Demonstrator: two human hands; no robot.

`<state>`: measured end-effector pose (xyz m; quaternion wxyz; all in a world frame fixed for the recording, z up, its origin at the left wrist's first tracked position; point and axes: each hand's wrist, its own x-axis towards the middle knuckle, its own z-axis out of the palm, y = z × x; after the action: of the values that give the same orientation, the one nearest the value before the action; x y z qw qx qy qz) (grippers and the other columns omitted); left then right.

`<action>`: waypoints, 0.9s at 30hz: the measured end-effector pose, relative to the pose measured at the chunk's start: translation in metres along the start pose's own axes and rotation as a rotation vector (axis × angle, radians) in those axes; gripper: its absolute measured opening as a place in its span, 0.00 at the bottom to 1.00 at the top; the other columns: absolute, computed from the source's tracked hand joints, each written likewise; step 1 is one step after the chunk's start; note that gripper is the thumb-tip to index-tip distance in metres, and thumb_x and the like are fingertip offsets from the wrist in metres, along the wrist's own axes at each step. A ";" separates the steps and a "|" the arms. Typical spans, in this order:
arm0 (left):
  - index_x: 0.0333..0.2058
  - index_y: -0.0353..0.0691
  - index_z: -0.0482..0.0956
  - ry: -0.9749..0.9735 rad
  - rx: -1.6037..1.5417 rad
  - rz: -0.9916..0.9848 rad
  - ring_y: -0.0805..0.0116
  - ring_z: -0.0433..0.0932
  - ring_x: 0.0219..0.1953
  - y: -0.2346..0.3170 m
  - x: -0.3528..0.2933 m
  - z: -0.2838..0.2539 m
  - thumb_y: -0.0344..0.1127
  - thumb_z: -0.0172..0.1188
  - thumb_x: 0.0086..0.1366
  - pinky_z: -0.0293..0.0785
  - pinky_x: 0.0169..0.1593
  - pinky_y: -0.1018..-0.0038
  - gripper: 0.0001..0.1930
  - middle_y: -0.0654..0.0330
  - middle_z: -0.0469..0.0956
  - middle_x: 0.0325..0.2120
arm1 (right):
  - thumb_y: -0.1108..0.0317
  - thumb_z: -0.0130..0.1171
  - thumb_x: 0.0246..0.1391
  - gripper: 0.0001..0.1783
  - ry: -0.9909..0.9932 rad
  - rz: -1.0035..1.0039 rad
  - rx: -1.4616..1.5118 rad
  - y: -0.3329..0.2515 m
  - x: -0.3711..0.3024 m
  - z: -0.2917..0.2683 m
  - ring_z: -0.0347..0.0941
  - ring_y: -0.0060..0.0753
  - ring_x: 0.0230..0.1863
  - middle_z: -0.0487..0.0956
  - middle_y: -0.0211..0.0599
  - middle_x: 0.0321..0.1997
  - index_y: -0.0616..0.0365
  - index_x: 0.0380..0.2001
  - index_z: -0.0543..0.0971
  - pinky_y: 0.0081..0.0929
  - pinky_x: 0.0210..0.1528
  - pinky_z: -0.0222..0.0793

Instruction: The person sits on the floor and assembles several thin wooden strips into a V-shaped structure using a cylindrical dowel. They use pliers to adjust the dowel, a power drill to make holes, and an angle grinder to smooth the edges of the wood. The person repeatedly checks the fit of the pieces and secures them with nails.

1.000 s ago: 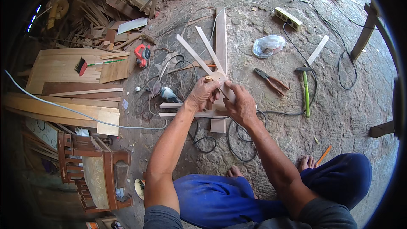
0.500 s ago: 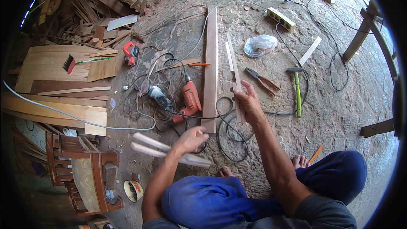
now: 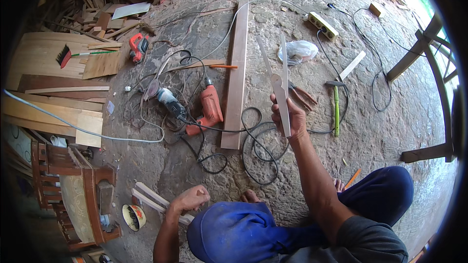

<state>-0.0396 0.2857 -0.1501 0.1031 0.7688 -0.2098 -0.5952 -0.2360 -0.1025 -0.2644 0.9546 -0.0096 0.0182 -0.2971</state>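
Note:
My right hand (image 3: 291,117) is raised over the floor, its fingers wrapped around a pair of thin pale wooden strips (image 3: 282,101). Their far ends spread apart in a V, and a rounded end shows where they overlap. At the lower left, my left hand (image 3: 193,198) is closed with curled fingers beside my blue-clad knee; whatever it may grip is hidden. More pale wooden strips (image 3: 148,198) run beneath the left wrist, partly covered by it. Pliers (image 3: 303,96) with brownish handles lie just beyond the right hand, near a clear plastic bag (image 3: 298,52).
A long board (image 3: 235,83) lies ahead, with a red drill (image 3: 210,104), a blue-and-white power tool (image 3: 170,103) and tangled cables to its left. A green-handled hammer (image 3: 336,109) and a power strip (image 3: 322,25) lie right. A patterned bowl (image 3: 133,217) and wooden chair (image 3: 90,199) stand left.
My right hand has turned the strips, and their far ends now spread wider. My left hand has drawn back toward me and leftward; the strips beneath its wrist have shifted nearer too.

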 end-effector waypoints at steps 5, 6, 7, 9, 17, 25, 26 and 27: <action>0.39 0.37 0.77 -0.034 0.158 -0.073 0.72 0.76 0.25 -0.045 0.033 0.027 0.46 0.66 0.66 0.72 0.29 0.70 0.17 0.60 0.79 0.29 | 0.60 0.56 0.69 0.30 0.096 -0.012 -0.074 0.002 0.002 -0.011 0.79 0.33 0.44 0.77 0.45 0.59 0.59 0.68 0.63 0.28 0.34 0.75; 0.39 0.37 0.77 -0.010 0.183 -0.032 0.70 0.78 0.28 -0.050 0.037 0.032 0.47 0.66 0.65 0.74 0.32 0.68 0.18 0.58 0.80 0.30 | 0.60 0.56 0.68 0.30 0.102 -0.029 -0.168 0.003 0.001 -0.012 0.79 0.32 0.44 0.77 0.45 0.59 0.59 0.68 0.63 0.28 0.35 0.76; 0.40 0.36 0.77 0.020 0.201 0.005 0.67 0.79 0.31 -0.053 0.041 0.036 0.48 0.67 0.65 0.75 0.35 0.67 0.19 0.57 0.81 0.32 | 0.59 0.57 0.68 0.30 0.138 -0.046 -0.259 0.004 0.000 -0.013 0.79 0.31 0.44 0.77 0.44 0.60 0.59 0.68 0.63 0.28 0.36 0.78; 0.43 0.35 0.77 0.062 0.219 0.044 0.62 0.80 0.38 -0.057 0.042 0.043 0.50 0.68 0.63 0.76 0.43 0.64 0.22 0.53 0.81 0.36 | 0.59 0.59 0.67 0.31 0.179 -0.065 -0.445 0.009 -0.002 -0.013 0.79 0.27 0.45 0.78 0.41 0.61 0.58 0.68 0.64 0.29 0.40 0.82; 0.60 0.32 0.71 0.684 0.010 0.663 0.52 0.81 0.51 0.028 0.073 0.058 0.55 0.69 0.62 0.77 0.55 0.59 0.38 0.42 0.79 0.50 | 0.70 0.63 0.63 0.23 0.185 0.101 -0.600 0.093 -0.010 0.017 0.78 0.35 0.53 0.79 0.37 0.58 0.59 0.60 0.73 0.41 0.60 0.74; 0.55 0.35 0.70 0.498 -0.245 0.722 0.51 0.84 0.39 0.083 0.114 0.045 0.36 0.67 0.65 0.79 0.43 0.56 0.24 0.50 0.82 0.37 | 0.72 0.63 0.62 0.21 0.014 0.311 -0.940 0.149 -0.016 0.034 0.75 0.22 0.50 0.81 0.25 0.49 0.56 0.58 0.75 0.27 0.58 0.70; 0.56 0.35 0.69 0.405 -0.414 0.769 0.53 0.82 0.38 0.082 0.118 0.044 0.34 0.65 0.66 0.79 0.42 0.58 0.23 0.52 0.81 0.37 | 0.72 0.64 0.63 0.21 0.017 0.384 -1.019 0.151 -0.014 0.036 0.74 0.20 0.50 0.80 0.24 0.49 0.56 0.58 0.75 0.26 0.58 0.70; 0.57 0.36 0.68 0.301 -0.571 0.749 0.55 0.81 0.38 0.079 0.120 0.046 0.32 0.64 0.66 0.79 0.42 0.59 0.23 0.54 0.79 0.36 | 0.71 0.64 0.63 0.21 -0.061 0.399 -1.011 0.153 -0.013 0.039 0.74 0.19 0.50 0.80 0.23 0.49 0.55 0.58 0.75 0.26 0.58 0.70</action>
<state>-0.0746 0.1659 -0.2349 0.5456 0.6591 -0.2830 -0.4334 -0.1585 0.0315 -0.2291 0.8689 -0.4727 0.1324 -0.0638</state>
